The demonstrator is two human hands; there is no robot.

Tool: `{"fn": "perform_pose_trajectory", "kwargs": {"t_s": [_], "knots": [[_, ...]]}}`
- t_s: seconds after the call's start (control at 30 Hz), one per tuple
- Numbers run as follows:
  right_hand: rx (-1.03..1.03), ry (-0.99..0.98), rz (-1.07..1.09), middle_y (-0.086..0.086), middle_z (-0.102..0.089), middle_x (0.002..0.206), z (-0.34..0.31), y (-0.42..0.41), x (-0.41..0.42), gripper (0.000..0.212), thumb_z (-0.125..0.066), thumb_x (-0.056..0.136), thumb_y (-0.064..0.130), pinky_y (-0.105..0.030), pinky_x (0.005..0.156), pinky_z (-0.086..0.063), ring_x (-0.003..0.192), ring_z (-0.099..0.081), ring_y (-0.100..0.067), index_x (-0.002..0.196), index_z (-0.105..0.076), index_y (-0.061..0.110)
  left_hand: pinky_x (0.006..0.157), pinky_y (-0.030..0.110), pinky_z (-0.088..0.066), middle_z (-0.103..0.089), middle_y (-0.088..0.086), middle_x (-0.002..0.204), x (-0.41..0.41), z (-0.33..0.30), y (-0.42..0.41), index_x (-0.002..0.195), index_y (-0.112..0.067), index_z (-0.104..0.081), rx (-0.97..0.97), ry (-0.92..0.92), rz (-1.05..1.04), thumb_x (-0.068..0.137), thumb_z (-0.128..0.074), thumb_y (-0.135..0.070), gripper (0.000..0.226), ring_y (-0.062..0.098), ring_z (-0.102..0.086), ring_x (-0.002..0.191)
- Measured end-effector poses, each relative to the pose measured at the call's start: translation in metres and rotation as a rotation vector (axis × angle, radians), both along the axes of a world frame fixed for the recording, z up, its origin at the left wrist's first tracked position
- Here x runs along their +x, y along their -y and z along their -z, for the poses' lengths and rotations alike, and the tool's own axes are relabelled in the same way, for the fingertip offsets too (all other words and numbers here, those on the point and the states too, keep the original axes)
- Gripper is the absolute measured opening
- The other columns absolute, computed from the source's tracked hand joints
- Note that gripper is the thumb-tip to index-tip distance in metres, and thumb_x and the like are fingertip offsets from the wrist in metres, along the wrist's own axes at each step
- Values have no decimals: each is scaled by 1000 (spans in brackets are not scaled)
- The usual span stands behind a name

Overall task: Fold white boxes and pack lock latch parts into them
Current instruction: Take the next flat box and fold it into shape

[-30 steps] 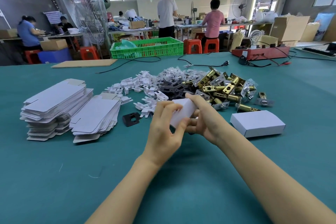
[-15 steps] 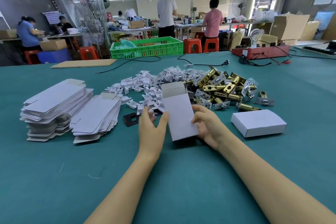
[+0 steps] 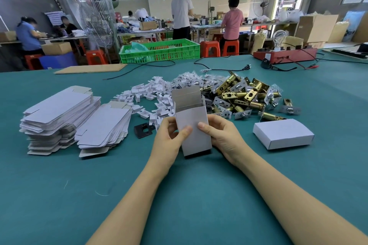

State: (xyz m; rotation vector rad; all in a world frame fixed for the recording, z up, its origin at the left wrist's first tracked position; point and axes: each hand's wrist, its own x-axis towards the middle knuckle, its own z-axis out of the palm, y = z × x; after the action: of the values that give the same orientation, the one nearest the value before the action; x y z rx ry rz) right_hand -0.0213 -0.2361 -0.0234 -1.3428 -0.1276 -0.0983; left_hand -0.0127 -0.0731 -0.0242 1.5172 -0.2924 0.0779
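Observation:
A white box (image 3: 194, 125) stands upright on the green table, its top flap open and raised. My left hand (image 3: 169, 137) holds its left side with the thumb on the front face. My right hand (image 3: 221, 135) grips the right side, thumb also on the front. Behind the box lies a heap of brass and silver lock latches (image 3: 245, 95). Two stacks of flat white box blanks (image 3: 65, 119) sit at the left. A closed white box (image 3: 282, 133) lies at the right.
A pile of small white plastic pieces (image 3: 147, 95) and bagged parts (image 3: 189, 80) lies behind my hands. A black strike plate (image 3: 143, 129) rests left of my left hand. Cables, a red device (image 3: 284, 55) and a green crate (image 3: 161, 50) are at the table's far side.
The box was folded between both hands a second ago; it now stands upright on the table with its top flap open and both thumbs on its front.

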Motion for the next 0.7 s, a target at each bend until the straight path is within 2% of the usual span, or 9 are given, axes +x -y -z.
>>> {"fn": "perform_pose_trajectory", "kwargs": {"t_s": [0.1, 0.17, 0.27, 0.47, 0.6, 0.7], "knots": [[13, 19, -19, -14, -71, 110, -1, 1, -1, 48, -77, 66, 25, -44, 94, -51, 104, -65, -27, 110, -67, 6, 73, 19, -54, -72, 6, 109, 2, -1, -2, 105, -20, -56, -52, -45, 57, 77, -79, -14, 37, 16, -69, 100], [43, 11, -42, -12, -72, 106, -2, 3, -1, 42, -75, 68, 19, -40, 94, -53, 101, -66, -25, 107, -67, 6, 73, 19, -54, -74, 1, 108, 3, 0, -3, 112, -21, -58, -57, -67, 135, 69, -86, -13, 52, 16, -69, 101], [81, 0, -81, -11, -72, 100, -2, 3, -1, 37, -71, 70, 11, -37, 91, -54, 95, -66, -22, 105, -66, 3, 76, 21, -54, -74, -3, 111, 3, 2, -3, 122, -22, -60, 11, -50, 178, 66, -81, -16, 61, 14, -69, 102], [37, 12, -97, -9, -72, 99, -1, 4, 0, 34, -70, 72, 12, -38, 93, -52, 96, -66, -21, 104, -66, 4, 74, 20, -54, -75, -7, 106, 3, 4, -3, 114, -28, -64, 43, -35, 137, 66, -81, -18, 53, 12, -70, 98], [23, 12, -91, -7, -74, 97, -1, 6, 2, 32, -72, 71, 14, -35, 89, -55, 94, -67, -19, 101, -68, 6, 74, 20, -54, -75, -4, 107, 3, 4, -1, 115, -25, -64, 56, -34, 123, 72, -82, -11, 49, 15, -70, 100], [83, -31, -104, -12, -73, 103, -2, 9, 4, 34, -73, 72, 14, -32, 82, -57, 97, -69, -22, 103, -67, 3, 79, 24, -56, -74, -5, 108, 4, 6, -1, 116, -24, -65, 84, -23, 92, 66, -81, -24, 52, 13, -70, 100]]}}
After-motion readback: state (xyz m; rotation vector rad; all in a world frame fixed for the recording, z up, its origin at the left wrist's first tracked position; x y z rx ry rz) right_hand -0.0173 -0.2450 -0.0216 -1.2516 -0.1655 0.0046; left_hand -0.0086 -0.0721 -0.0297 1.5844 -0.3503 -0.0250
